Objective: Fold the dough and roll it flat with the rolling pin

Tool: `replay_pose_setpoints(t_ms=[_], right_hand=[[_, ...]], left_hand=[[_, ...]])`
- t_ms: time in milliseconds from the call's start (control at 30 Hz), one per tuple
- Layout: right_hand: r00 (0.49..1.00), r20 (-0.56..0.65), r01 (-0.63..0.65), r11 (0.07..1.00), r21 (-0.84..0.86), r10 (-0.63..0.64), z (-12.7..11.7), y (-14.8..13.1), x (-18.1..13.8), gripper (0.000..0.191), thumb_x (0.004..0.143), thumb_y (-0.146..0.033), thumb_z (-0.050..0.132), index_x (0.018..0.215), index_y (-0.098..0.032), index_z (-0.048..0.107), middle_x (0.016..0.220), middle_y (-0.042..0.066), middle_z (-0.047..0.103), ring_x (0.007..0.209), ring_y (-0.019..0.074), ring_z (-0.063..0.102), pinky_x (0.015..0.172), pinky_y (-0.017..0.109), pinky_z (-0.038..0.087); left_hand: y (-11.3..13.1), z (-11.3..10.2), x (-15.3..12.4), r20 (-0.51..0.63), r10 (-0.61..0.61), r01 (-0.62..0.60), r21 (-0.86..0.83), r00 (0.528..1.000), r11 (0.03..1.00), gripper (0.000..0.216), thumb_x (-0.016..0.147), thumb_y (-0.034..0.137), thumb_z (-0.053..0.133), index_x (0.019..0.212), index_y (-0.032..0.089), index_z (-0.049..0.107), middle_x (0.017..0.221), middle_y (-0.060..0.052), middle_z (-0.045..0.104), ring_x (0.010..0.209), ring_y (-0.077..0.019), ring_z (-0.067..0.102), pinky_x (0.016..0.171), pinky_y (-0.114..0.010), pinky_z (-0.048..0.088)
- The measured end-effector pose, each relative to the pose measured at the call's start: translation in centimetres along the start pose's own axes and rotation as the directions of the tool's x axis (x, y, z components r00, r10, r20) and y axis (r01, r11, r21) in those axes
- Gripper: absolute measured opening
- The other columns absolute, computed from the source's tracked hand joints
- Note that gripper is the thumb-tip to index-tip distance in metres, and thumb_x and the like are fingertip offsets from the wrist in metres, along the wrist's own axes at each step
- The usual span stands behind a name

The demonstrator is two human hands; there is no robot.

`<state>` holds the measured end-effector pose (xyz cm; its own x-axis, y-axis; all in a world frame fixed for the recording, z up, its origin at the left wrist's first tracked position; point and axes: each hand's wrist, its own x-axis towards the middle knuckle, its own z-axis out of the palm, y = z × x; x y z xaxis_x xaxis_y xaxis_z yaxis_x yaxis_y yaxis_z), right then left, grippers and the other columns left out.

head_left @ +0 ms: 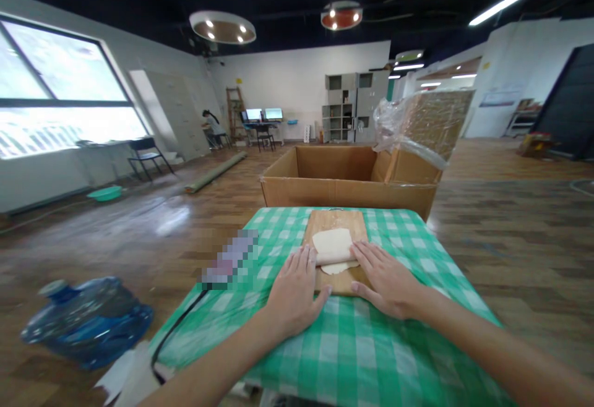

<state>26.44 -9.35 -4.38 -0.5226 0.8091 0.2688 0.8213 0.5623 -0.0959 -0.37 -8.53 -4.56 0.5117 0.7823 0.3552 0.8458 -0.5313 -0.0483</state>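
A flat sheet of pale dough lies on a wooden cutting board. Across the dough runs a pale rolling pin, and a dough edge shows on its near side. My left hand rests on the pin's left end, fingers stretched out and thumb apart, pointing toward the board's near edge. On the right end lies my right hand, its fingers straight and its thumb spread over the board. Both hands press from above without wrapping round the pin, and they cover its ends.
A green checked tablecloth covers the table. A blurred-out device with a black cable lies at left. Beyond the table stands an open cardboard box. A blue water jug is on the floor. A person sits far back.
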Motion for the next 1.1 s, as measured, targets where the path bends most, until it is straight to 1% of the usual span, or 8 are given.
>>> replay_pose_setpoints(t_ms=[200,367,467,567,633,800,967,1100], right_hand=[[0.998,0.040,0.042,0.997,0.060,-0.045,-1.2,0.5,-0.7,0.082,0.102,-0.066,0.034,0.162,-0.011,0.026,0.166,0.016,0.030,0.154,0.0320,0.026,0.126,0.053,0.022],[0.997,0.064,0.040,0.995,0.092,-0.046,-1.0,1.7,1.9,0.083,0.102,-0.067,0.032,0.162,-0.009,0.027,0.165,0.016,0.030,0.154,0.0312,0.026,0.126,0.050,0.022],[0.997,0.066,0.040,0.994,0.105,-0.047,-0.1,2.7,4.7,0.082,0.102,-0.067,0.029,0.161,-0.009,0.030,0.165,0.016,0.030,0.153,0.0311,0.027,0.126,0.050,0.021],[0.996,0.069,0.040,0.992,0.117,-0.049,1.0,3.8,7.9,0.081,0.104,-0.065,0.022,0.159,-0.009,0.034,0.164,0.016,0.032,0.153,0.0305,0.030,0.126,0.049,0.021],[0.996,0.071,0.047,0.994,0.104,-0.054,1.7,4.4,10.2,0.079,0.105,-0.064,0.019,0.157,-0.008,0.039,0.162,0.017,0.037,0.151,0.0312,0.033,0.125,0.050,0.023],[0.990,0.090,0.113,0.994,-0.002,-0.112,3.3,5.8,15.5,0.065,0.109,-0.051,0.019,0.142,-0.012,0.058,0.149,0.017,0.056,0.143,0.0301,0.046,0.120,0.049,0.030],[0.993,0.065,0.102,0.993,-0.056,-0.098,4.3,6.4,18.2,0.055,0.110,-0.049,0.024,0.129,-0.018,0.065,0.142,0.014,0.063,0.135,0.0274,0.054,0.118,0.050,0.032],[0.996,0.056,0.078,0.993,-0.087,-0.073,4.1,5.8,17.6,0.053,0.110,-0.047,0.025,0.128,-0.018,0.065,0.138,0.016,0.065,0.137,0.0274,0.051,0.119,0.052,0.029]], left_hand=[[2.3,-0.1,-2.3,-0.004,-0.059,0.059,0.021,0.998,0.998,0.081,0.094,0.054,0.046,0.156,0.005,0.033,0.161,-0.024,0.038,0.152,-0.0386,0.031,0.124,-0.054,0.026],[2.2,0.4,-1.6,0.029,-0.102,0.102,0.011,0.994,0.995,0.085,0.095,0.062,0.041,0.155,0.001,0.035,0.159,-0.026,0.039,0.150,-0.0402,0.034,0.122,-0.054,0.028],[0.9,0.7,0.3,0.076,-0.123,0.123,0.007,0.990,0.992,0.086,0.096,0.064,0.040,0.150,-0.002,0.041,0.156,-0.029,0.042,0.147,-0.0409,0.038,0.122,-0.053,0.030],[-1.1,0.9,2.6,0.097,-0.127,0.128,0.000,0.987,0.992,0.078,0.098,0.065,0.037,0.149,0.006,0.045,0.152,-0.025,0.049,0.143,-0.0370,0.045,0.119,-0.050,0.034],[-2.5,1.1,4.1,0.097,-0.131,0.132,-0.010,0.987,0.991,0.071,0.100,0.064,0.032,0.147,0.012,0.048,0.149,-0.020,0.054,0.140,-0.0336,0.049,0.116,-0.046,0.038],[-6.2,2.5,7.7,0.177,-0.145,0.141,0.033,0.974,0.989,0.059,0.106,0.053,0.024,0.130,0.013,0.061,0.131,-0.020,0.065,0.126,-0.0338,0.060,0.103,-0.047,0.048],[-8.8,3.7,10.1,0.158,-0.027,0.025,0.019,0.987,1.000,0.032,0.104,0.035,0.050,0.129,0.019,0.062,0.126,-0.013,0.066,0.110,-0.0265,0.066,0.093,-0.045,0.055],[-9.0,3.4,10.2,0.104,-0.026,0.027,-0.002,0.994,1.000,0.038,0.097,0.036,0.065,0.130,0.017,0.060,0.130,-0.011,0.062,0.109,-0.0244,0.065,0.091,-0.046,0.058]])
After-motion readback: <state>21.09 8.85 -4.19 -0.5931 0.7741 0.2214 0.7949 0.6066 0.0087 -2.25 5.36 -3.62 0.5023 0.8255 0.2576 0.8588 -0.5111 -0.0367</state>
